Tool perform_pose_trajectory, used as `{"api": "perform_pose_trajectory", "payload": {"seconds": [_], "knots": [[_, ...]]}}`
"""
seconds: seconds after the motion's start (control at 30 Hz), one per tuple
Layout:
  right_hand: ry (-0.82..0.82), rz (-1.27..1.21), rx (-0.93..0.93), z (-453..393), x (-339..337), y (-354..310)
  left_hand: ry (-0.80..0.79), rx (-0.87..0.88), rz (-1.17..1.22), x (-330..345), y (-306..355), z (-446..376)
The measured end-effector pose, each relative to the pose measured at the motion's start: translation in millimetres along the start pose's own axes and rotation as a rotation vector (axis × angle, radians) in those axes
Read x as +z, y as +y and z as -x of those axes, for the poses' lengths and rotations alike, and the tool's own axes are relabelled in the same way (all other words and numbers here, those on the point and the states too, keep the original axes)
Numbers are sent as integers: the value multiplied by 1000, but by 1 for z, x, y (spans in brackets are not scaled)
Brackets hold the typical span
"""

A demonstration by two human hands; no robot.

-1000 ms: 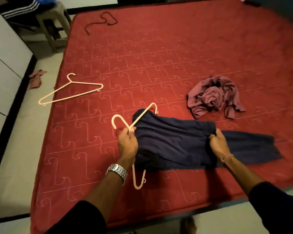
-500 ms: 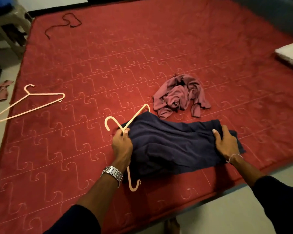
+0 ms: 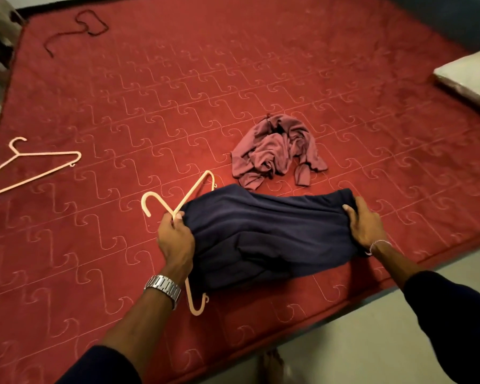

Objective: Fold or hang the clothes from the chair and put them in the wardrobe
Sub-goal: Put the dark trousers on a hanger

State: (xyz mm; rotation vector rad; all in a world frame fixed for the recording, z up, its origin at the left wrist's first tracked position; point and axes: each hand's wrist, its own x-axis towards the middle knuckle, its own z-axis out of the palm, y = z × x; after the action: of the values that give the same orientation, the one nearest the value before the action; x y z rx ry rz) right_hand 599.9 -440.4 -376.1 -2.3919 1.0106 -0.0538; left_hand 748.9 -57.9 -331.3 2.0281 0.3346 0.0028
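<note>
Red quilted bedding covered the bed [image 3: 261, 79], which filled most of the frame. Near the lower centre lay a dark navy garment [image 3: 263, 234], folded over a pale plastic hanger [image 3: 190, 195] whose hook and one shoulder stuck out at the garment's left edge — its other end showed below the wrist. The left hand [image 3: 175, 239], a metal watch [image 3: 164, 288] on its wrist, gripped the hanger just below the hook, fingers curled round it. The right hand [image 3: 365, 225] rested on the garment's right end, its fingers closed over the folded edge. Just above the navy garment sat a crumpled mauve garment [image 3: 277, 151], apart from it. At the left edge — well apart — lay a second hanger [image 3: 36, 164]. A pillow [image 3: 471, 76] showed at the right edge.
</note>
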Motion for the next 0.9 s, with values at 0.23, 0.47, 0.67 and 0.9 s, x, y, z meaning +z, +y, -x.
{"api": "perform_pose_trajectory", "payload": {"seconds": [0.23,0.47,0.67,0.9], "knots": [[4,-8,109,-2,-6,28,-20,-39,39,-8,-10,0],[48,241,269,-6,5,21,-50,1,138,-27,9,12],[-104,289,-469,3,9,-121,-106,60,177,-42,53,21],[-303,112,-871,3,-43,-313,-202,117,184,-82,110,28]]}}
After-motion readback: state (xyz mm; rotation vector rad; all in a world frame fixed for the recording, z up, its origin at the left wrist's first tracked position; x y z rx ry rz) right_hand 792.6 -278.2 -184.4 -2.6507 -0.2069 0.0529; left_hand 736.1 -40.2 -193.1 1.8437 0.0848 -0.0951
